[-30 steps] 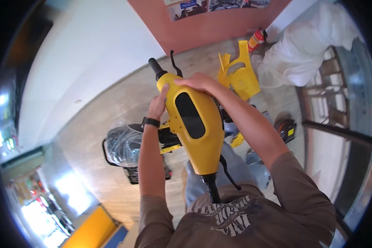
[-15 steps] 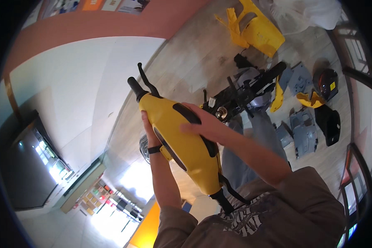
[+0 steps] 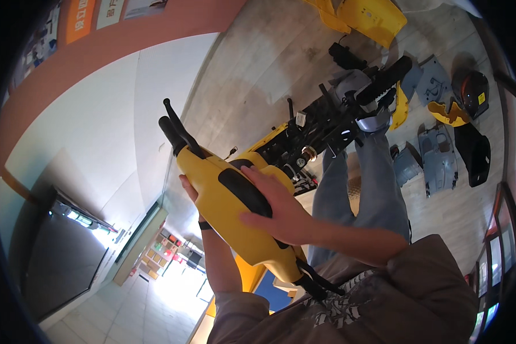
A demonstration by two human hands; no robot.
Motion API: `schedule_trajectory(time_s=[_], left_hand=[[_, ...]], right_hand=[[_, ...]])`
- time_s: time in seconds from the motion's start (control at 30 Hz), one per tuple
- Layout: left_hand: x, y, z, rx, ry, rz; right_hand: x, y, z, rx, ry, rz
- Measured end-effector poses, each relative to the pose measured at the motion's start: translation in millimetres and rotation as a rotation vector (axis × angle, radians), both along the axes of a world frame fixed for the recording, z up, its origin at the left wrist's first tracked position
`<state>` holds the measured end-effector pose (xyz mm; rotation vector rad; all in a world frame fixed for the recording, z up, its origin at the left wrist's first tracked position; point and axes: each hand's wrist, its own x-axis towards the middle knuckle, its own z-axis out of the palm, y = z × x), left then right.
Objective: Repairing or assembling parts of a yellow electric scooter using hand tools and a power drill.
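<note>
A yellow scooter handlebar cover (image 3: 226, 198) with a black inset panel (image 3: 243, 189) lies slantwise in front of me. A black grip (image 3: 170, 135) and brake lever (image 3: 180, 127) stick out at its far left end. Another grip (image 3: 311, 286) and lever at the near end reach my shirt. My left hand (image 3: 190, 189) clasps the cover's left side, most of its fingers hidden behind it. Across the black panel lies my right hand (image 3: 281, 212), fingertips and thumb pressed to the cover, holding it. Just beyond stands the scooter's stripped black frame (image 3: 321, 129).
Yellow body panels (image 3: 378, 20) lie on the floor at the far right. Grey plastic panels (image 3: 438, 160), a black panel (image 3: 473, 155) and a dark helmet (image 3: 471, 94) are to the right of my legs. A white wall (image 3: 103, 109) and a dark screen (image 3: 63, 266) stand on the left.
The handlebar cover has turned, its far end swinging left in view, and more of the yellow part behind it shows. My right hand has shifted along the black panel.
</note>
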<state>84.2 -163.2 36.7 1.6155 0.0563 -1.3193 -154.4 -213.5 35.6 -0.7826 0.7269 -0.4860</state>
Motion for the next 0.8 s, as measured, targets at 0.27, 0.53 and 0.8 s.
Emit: schedule_trajectory(time_s=[0.27,0.53,0.8], left_hand=[[-25.2,-17.6,9.2,-0.052,-0.042,0.018],[-8.4,-4.6,6.1,-0.067,0.072,0.013],[2.4,3.1,8.8,-0.064,0.095,-0.068]], right_hand=[[-22.6,33.5,9.5,0.13,-0.059,-0.094],[-22.5,34.7,14.4,0.123,-0.115,-0.075],[-23.1,31.3,17.4,0.196,-0.12,-0.103]])
